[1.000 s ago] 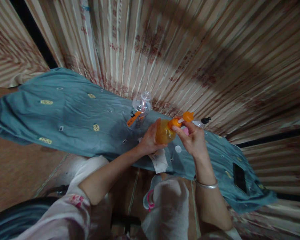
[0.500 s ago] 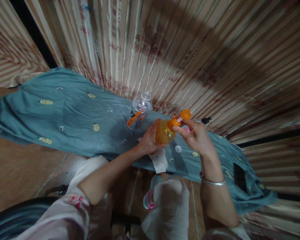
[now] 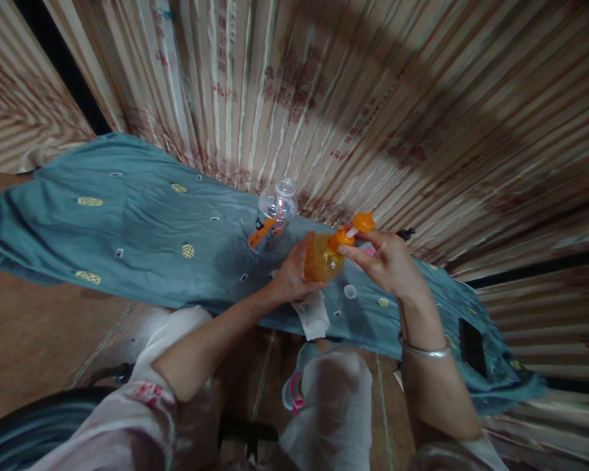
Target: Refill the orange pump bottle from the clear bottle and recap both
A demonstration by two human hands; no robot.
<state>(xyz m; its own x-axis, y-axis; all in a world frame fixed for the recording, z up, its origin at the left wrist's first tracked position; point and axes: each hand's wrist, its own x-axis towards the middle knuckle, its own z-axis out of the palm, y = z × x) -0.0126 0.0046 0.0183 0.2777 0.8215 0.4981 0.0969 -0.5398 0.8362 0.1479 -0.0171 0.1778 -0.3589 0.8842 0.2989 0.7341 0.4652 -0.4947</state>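
Observation:
My left hand point(image 3: 290, 275) is wrapped around an orange translucent bottle point(image 3: 322, 260), holding it just above a teal cloth point(image 3: 142, 229). My right hand point(image 3: 387, 261) pinches the bottle's orange cap point(image 3: 342, 238) at the neck; a flip lid point(image 3: 364, 222) hangs off that cap on a white strap. A clear empty bottle point(image 3: 276, 208) with an orange label stands on the cloth just behind and left of my left hand.
A small white cap point(image 3: 350, 291) and a crumpled white tissue point(image 3: 313, 314) lie on the cloth near my hands. A dark phone point(image 3: 471, 348) rests at the cloth's right end. Striped curtains point(image 3: 373, 98) hang behind. My knees point(image 3: 336, 392) are below.
My right hand and forearm have swung a little outward to the right while staying on the cap. The flip lid sits slightly higher. The left hand and bottle have hardly moved.

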